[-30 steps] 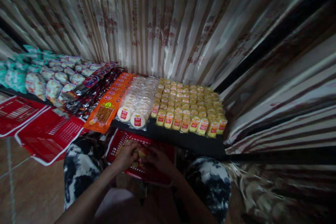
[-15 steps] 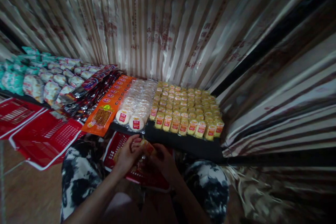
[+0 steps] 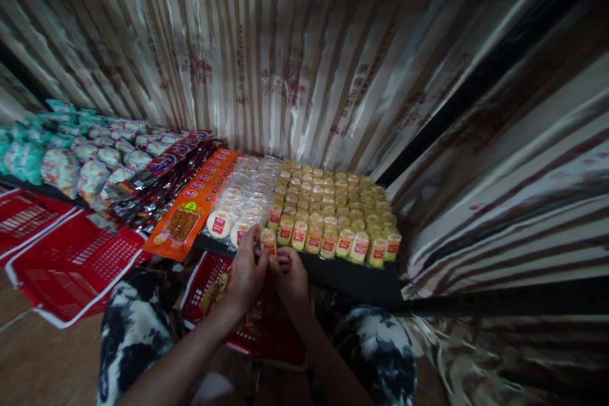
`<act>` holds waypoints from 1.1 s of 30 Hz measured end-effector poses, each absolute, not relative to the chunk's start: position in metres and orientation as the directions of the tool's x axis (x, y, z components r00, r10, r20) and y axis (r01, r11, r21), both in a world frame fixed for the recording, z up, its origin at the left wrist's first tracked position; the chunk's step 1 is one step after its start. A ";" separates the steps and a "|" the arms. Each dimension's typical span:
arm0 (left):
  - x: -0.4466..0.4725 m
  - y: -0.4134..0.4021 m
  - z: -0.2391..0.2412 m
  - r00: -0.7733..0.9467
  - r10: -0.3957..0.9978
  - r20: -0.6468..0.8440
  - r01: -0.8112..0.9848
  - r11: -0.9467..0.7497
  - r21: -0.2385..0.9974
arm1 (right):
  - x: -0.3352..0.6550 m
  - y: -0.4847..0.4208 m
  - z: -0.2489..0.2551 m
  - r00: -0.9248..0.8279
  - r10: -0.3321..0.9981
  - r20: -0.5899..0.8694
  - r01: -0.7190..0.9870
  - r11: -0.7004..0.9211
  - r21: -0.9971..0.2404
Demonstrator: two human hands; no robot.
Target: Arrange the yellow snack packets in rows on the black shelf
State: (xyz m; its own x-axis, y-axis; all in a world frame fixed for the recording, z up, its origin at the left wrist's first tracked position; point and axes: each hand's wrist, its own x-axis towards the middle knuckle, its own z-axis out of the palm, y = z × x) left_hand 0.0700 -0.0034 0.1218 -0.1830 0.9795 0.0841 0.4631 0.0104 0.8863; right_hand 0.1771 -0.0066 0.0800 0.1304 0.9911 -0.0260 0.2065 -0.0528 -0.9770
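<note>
A small yellow wrapped snack (image 3: pixel 269 242) with a red and white label stands upright between my hands, at the front edge of the black shelf (image 3: pixel 333 273). My left hand (image 3: pixel 248 273) pinches it from the left, the fingers partly covering the white round cracker packs (image 3: pixel 219 224). Gripping its lower right side, my right hand (image 3: pixel 291 279) has curled fingers. Rows of matching yellow snacks (image 3: pixel 328 240) stand just behind and to the right. Below my hands is a red basket (image 3: pixel 196 295) with packs in it, partly hidden by my forearms.
Left along the shelf lie an orange snack bag (image 3: pixel 183 225), dark packets (image 3: pixel 159 177), white packs (image 3: pixel 95 177) and green packs (image 3: pixel 28 155). Red baskets (image 3: pixel 90 260) stand on the floor at left. A striped curtain (image 3: pixel 295 44) hangs behind.
My hands have moved up and forward with the yellow snack, from above the basket to the shelf's front edge. The snack has turned upright, its label facing me. The view has shifted slightly.
</note>
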 end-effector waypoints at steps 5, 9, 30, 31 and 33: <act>0.079 -0.014 0.106 -0.138 0.963 0.231 0.647 -0.089 0.758 | 0.173 0.011 0.078 0.227 0.972 0.054 0.252 -0.005 -0.968; 0.084 -0.019 0.085 -0.040 0.974 0.224 0.633 -0.149 0.760 | 0.172 0.018 0.075 0.252 0.961 0.113 0.353 0.017 -0.935; 0.092 -0.011 0.073 -0.071 0.982 0.175 0.744 -0.065 0.665 | 0.197 0.013 0.069 -0.004 0.935 0.356 0.732 0.245 -0.635; 0.093 -0.011 0.075 -0.065 0.982 0.178 0.761 -0.067 0.645 | 0.199 0.013 0.067 -0.014 0.932 0.361 0.722 0.260 -0.642; 0.094 -0.010 0.075 -0.029 0.978 0.208 0.797 -0.103 0.595 | 0.202 0.013 0.063 -0.026 0.928 0.371 0.701 0.282 -0.655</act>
